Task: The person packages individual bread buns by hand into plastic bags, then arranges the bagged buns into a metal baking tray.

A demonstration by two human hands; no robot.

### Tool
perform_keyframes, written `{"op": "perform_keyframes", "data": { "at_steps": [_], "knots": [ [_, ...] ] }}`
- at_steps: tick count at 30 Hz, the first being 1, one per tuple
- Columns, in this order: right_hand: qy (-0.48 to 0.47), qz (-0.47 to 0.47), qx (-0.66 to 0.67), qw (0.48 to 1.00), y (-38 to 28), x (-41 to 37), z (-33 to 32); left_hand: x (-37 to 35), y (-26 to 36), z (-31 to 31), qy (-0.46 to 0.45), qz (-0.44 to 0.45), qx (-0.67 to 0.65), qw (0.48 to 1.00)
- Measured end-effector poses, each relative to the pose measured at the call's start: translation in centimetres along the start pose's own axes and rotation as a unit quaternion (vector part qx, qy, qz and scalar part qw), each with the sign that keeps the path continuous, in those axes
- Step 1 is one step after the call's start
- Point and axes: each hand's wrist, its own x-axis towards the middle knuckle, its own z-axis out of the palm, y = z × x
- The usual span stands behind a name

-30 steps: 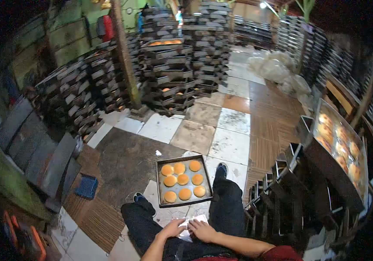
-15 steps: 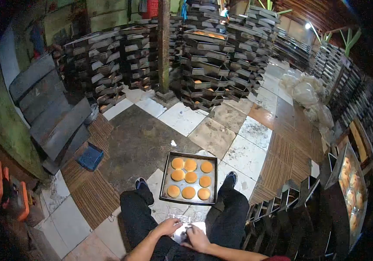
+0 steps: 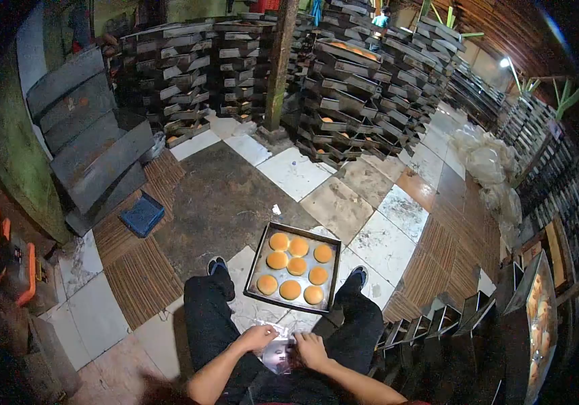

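We are still pinching the clear plastic bag [image 3: 277, 352] in our lap with our left hand [image 3: 257, 335] and right hand [image 3: 311, 349] as our view is swinging leftward, while the tray [image 3: 305, 232] of buns [image 3: 296, 266] is staying on the floor [image 3: 215, 202] between our feet.

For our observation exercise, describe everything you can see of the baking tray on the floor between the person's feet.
The tray is a dark, shallow, rectangular, metal-looking pan with a raised rim, lying flat on the tiled floor between two shoes. It holds nine round golden buns in three rows. Nothing else touches it.
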Motion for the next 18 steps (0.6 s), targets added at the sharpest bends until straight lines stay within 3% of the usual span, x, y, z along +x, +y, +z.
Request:
{"op": "perform_keyframes", "data": {
  "at_steps": [2, 7, 11, 13, 15, 17, 18],
  "knots": [
    [-0.031, -0.008, 0.032, 0.999, 0.6, 0.1, -0.6, -0.2, 0.1, -0.4, 0.007, 0.004, 0.057, 0.998],
    [-0.060, -0.061, 0.060, 0.994, 1.7, 0.3, 0.1, -0.1, 0.6, -0.8, 0.020, -0.006, 0.004, 1.000],
    [-0.022, -0.108, 0.076, 0.991, 2.0, 0.1, 1.4, 0.1, 0.2, -0.6, -0.075, 0.063, 0.087, 0.991],
    [-0.016, -0.092, 0.102, 0.990, 1.5, -0.2, 0.7, -0.5, 0.0, 0.2, 0.026, 0.115, 0.223, 0.968],
    [-0.042, -0.114, 0.092, 0.988, 1.8, -0.6, 0.9, 0.6, -2.6, 1.7, 0.039, 0.132, 0.147, 0.980],
    [-0.067, -0.135, 0.080, 0.985, 1.4, -1.0, 0.6, 0.7, -2.7, 1.3, -0.136, 0.097, 0.084, 0.982],
    [-0.059, -0.161, 0.061, 0.983, 1.2, -1.3, 0.3, 0.9, -3.6, 1.4, -0.149, 0.137, 0.077, 0.976]
  ]
}}
